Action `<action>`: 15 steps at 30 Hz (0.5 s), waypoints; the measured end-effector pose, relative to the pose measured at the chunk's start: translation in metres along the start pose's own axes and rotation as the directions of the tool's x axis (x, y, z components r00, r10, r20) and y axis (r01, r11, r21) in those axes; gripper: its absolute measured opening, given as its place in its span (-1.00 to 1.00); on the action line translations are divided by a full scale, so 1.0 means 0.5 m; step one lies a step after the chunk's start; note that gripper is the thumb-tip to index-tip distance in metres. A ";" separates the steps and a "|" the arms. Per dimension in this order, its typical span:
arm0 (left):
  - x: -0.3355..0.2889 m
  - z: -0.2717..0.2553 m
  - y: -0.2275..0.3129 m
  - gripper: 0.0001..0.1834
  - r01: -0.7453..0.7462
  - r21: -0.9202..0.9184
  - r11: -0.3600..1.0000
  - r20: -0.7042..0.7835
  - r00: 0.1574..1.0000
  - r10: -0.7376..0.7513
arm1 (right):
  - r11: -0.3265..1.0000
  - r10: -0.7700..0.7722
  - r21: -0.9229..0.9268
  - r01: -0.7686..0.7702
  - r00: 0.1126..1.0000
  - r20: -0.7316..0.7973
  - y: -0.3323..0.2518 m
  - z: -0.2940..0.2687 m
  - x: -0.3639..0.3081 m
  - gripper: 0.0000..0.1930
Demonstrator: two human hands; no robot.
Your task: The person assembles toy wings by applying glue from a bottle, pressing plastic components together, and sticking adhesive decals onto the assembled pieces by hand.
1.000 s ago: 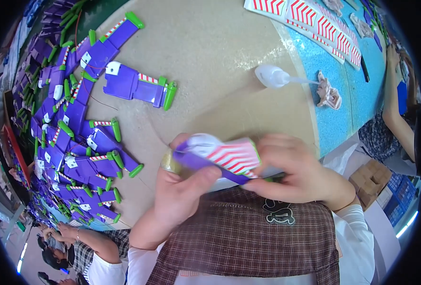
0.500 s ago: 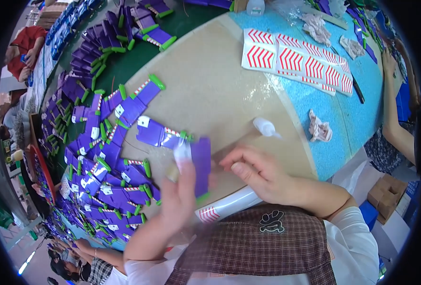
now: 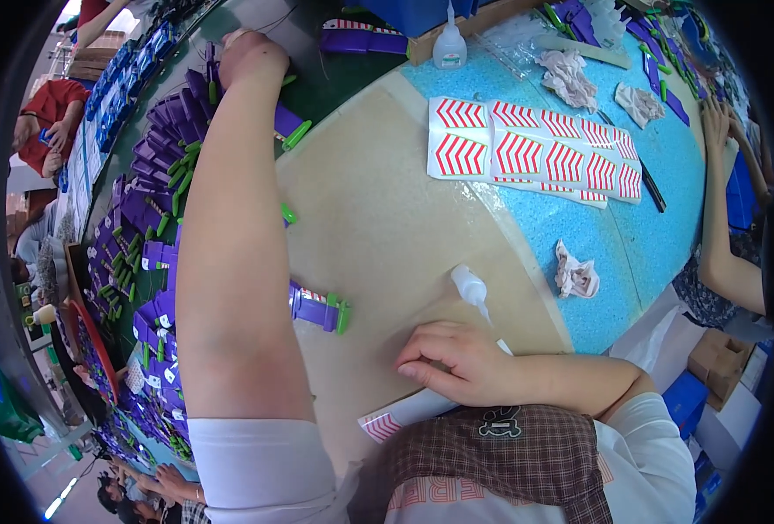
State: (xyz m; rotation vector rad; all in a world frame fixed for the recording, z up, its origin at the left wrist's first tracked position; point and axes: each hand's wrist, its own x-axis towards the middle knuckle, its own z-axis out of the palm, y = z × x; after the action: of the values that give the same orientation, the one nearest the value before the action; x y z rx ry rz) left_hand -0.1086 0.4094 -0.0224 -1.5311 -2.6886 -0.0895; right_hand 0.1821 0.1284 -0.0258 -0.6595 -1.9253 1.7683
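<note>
My left hand [image 3: 252, 59] is stretched to the far left, over the heap of purple plastic pieces [image 3: 160, 140] with green ends. Its fingers point away and are mostly hidden, so I cannot see whether they hold anything. My right hand [image 3: 452, 362] rests near the table's front edge, loosely curled, thumb close to the bent fingers, nothing visible in it. Beside it lies a small white squeeze bottle [image 3: 469, 285] on its side. One purple piece with a striped sticker [image 3: 317, 307] lies right of my left forearm, which covers part of the heap.
Sheets of red-and-white chevron stickers [image 3: 527, 153] lie right of centre on the blue surface, by a black pen [image 3: 653, 188]. Crumpled paper [image 3: 575, 272] lies nearer. A white dropper bottle [image 3: 450, 48] stands at the back. Other people work at both sides; one person's arm [image 3: 723, 236] is at right.
My left hand has moved from in front of me, where it handled a purple piece, to the far left. My right hand stays near the front edge, more curled. The view has shifted slightly.
</note>
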 end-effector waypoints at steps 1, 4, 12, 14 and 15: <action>-0.020 0.003 0.003 -0.51 -0.041 0.065 0.997 -0.069 0.997 0.045 | 1.000 0.009 0.001 -0.009 1.000 -0.012 0.002 0.001 -0.003 -0.87; -0.065 -0.006 -0.013 -0.59 -0.124 0.255 0.959 -0.156 0.973 0.167 | 0.997 -0.054 -0.060 0.052 0.998 -0.035 0.011 0.006 -0.008 -0.92; -0.128 -0.084 -0.099 -0.58 -0.166 0.046 0.985 0.076 0.984 0.162 | 0.957 -0.131 -0.265 0.115 0.990 -0.045 0.020 0.022 -0.013 -0.89; -0.139 -0.086 -0.127 -0.56 -0.117 0.079 0.990 0.052 0.992 0.113 | 0.941 -0.153 -0.307 0.139 0.988 -0.021 0.013 0.033 -0.011 -0.89; -0.138 -0.094 -0.146 -0.56 -0.080 0.035 0.996 0.083 0.994 0.077 | 0.926 -0.165 -0.345 0.153 0.986 -0.006 0.009 0.040 -0.010 -0.89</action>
State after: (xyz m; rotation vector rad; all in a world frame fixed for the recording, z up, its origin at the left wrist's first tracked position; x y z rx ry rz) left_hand -0.1354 0.3097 0.0177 -1.6624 -2.6698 0.0281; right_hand 0.1740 0.1103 -0.0319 -0.6222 -2.2195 1.3252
